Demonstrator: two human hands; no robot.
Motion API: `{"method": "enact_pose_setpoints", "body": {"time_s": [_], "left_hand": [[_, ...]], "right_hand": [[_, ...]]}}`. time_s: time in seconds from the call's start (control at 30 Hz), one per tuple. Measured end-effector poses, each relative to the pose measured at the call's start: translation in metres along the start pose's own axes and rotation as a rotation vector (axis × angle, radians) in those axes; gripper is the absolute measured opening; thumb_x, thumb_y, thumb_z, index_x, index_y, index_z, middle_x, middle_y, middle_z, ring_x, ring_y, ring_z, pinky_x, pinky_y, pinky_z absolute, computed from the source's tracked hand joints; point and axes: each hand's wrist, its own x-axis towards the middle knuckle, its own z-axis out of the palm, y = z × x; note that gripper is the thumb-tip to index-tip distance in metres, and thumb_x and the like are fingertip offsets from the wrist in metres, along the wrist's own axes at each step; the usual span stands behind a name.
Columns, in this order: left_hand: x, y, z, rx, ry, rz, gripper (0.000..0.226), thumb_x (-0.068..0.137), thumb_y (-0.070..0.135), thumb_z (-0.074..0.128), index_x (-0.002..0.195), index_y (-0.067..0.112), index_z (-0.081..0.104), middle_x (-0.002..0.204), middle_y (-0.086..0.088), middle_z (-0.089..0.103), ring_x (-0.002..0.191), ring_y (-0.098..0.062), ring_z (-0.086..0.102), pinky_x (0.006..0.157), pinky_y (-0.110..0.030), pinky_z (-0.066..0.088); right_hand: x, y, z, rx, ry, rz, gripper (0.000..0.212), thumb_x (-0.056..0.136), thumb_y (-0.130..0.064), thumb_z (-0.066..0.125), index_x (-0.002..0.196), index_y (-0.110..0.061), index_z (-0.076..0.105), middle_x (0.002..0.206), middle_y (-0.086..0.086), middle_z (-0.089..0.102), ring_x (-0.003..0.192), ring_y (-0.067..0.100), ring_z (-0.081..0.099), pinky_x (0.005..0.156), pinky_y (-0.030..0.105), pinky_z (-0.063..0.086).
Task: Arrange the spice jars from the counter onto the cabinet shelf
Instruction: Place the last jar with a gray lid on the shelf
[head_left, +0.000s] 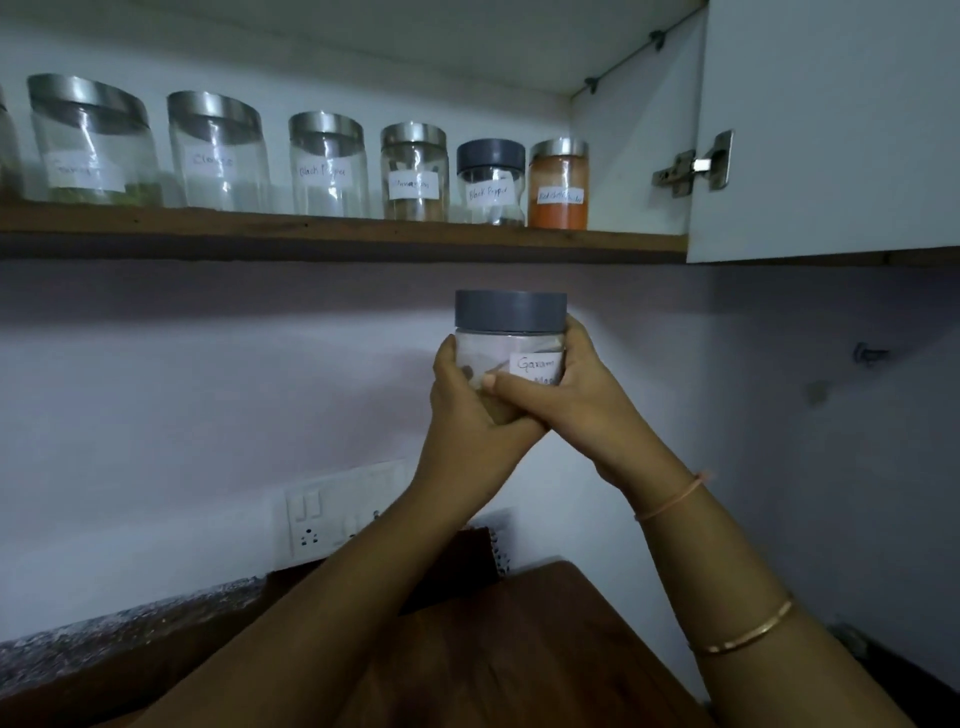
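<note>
A left hand and right hand wrap the lower body of an upright garam masala jar, below the cabinet shelf above them; likely light, rigid, smooth-sided, breakable if dropped.

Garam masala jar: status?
Left hand and right hand grip garam masala jar, upright, lid on. Below shelf, not yet placed. Nothing between; red powder jar ends the row.

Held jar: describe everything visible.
The jar is clear, plastic or glass, with a grey lid on and a white handwritten label partly reading "Garam". Brownish powder sits low inside. It is upright, in the air below the shelf; left hand and right hand grip its lower body.
</note>
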Motion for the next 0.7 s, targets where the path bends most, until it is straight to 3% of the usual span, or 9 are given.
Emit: {"method": "enact_pose_setpoints", "body": {"time_s": [0.13, 0.23, 0.3, 0.37, 0.43, 0.53, 0.6, 0.7], "left_hand": [[0.025, 0.019, 0.011, 0.157, -0.102, 0.072, 0.109, 0.068, 0.034, 0.080, 0.148, 0.025, 0.007, 0.145, -0.006, 0.030, 0.128, -0.025, 0.042, 0.101, -0.044, 0.046], [0.048, 0.031, 0.013, 0.408, -0.198, 0.179, 0.111, 0.072, 0.048, 0.073, 0.149, 0.026, -0.004, 0.157, 0.000, 0.010, 0.143, -0.026, 0.016, 0.113, -0.045, 0.029], [0.064, 0.039, 0.015, 0.585, -0.204, 0.283, 0.102, 0.081, 0.051, 0.063, 0.149, 0.024, -0.008, 0.159, 0.002, -0.003, 0.146, -0.023, -0.002, 0.118, -0.044, 0.014], [0.081, 0.048, 0.020, 0.727, -0.146, 0.404, 0.085, 0.088, 0.047, 0.054, 0.150, 0.021, 0.001, 0.159, -0.001, -0.004, 0.146, -0.022, -0.009, 0.117, -0.041, 0.004], [0.101, 0.054, 0.027, 0.845, -0.059, 0.510, 0.073, 0.093, 0.040, 0.047, 0.150, 0.016, 0.008, 0.159, -0.005, 0.001, 0.146, -0.023, -0.007, 0.117, -0.040, -0.001], [0.133, 0.057, 0.041, 1.049, 0.075, 0.637, 0.062, 0.097, 0.033, 0.039, 0.149, 0.010, 0.014, 0.158, -0.010, 0.009, 0.146, -0.027, -0.003, 0.117, -0.043, -0.002], [0.154, 0.051, 0.044, 1.156, 0.097, 0.614, 0.060, 0.098, 0.034, 0.035, 0.149, 0.009, 0.014, 0.158, -0.011, 0.011, 0.146, -0.028, -0.001, 0.117, -0.045, -0.001], [0.174, 0.029, 0.036, 1.278, 0.157, 0.585, 0.054, 0.099, 0.035, 0.031, 0.145, 0.008, 0.025, 0.146, -0.013, 0.037, 0.137, -0.028, 0.027, 0.116, -0.042, 0.008]], "right_hand": [[0.019, -0.008, -0.025, -0.053, 0.133, -0.014, 0.075, 0.074, -0.027, 0.078, 0.135, -0.026, 0.035, 0.109, -0.008, 0.058, 0.096, 0.008, 0.061, 0.068, 0.014, 0.054], [0.038, -0.014, -0.051, -0.076, 0.219, -0.069, 0.076, 0.074, -0.026, 0.078, 0.136, -0.028, 0.034, 0.105, -0.011, 0.059, 0.095, 0.007, 0.062, 0.072, 0.018, 0.054], [0.053, -0.020, -0.070, -0.089, 0.275, -0.113, 0.076, 0.074, -0.026, 0.077, 0.136, -0.027, 0.033, 0.107, -0.010, 0.059, 0.096, 0.005, 0.061, 0.070, 0.014, 0.053], [0.069, -0.026, -0.090, -0.112, 0.328, -0.154, 0.075, 0.074, -0.026, 0.077, 0.135, -0.026, 0.033, 0.109, -0.008, 0.059, 0.097, 0.006, 0.060, 0.070, 0.015, 0.053], [0.087, -0.032, -0.106, -0.130, 0.378, -0.185, 0.069, 0.073, -0.028, 0.077, 0.129, -0.027, 0.036, 0.104, -0.010, 0.059, 0.094, 0.007, 0.060, 0.075, 0.023, 0.055], [0.112, -0.034, -0.124, -0.187, 0.415, -0.222, 0.069, 0.073, -0.029, 0.077, 0.128, -0.027, 0.035, 0.097, -0.013, 0.055, 0.088, 0.006, 0.059, 0.075, 0.024, 0.054], [0.128, -0.032, -0.132, -0.218, 0.421, -0.239, 0.071, 0.073, -0.025, 0.077, 0.129, -0.024, 0.035, 0.097, -0.008, 0.055, 0.087, 0.008, 0.059, 0.074, 0.025, 0.054], [0.152, -0.027, -0.142, -0.253, 0.439, -0.263, 0.070, 0.072, -0.021, 0.077, 0.128, -0.020, 0.034, 0.089, -0.012, 0.051, 0.078, 0.005, 0.057, 0.065, 0.017, 0.051]]}}
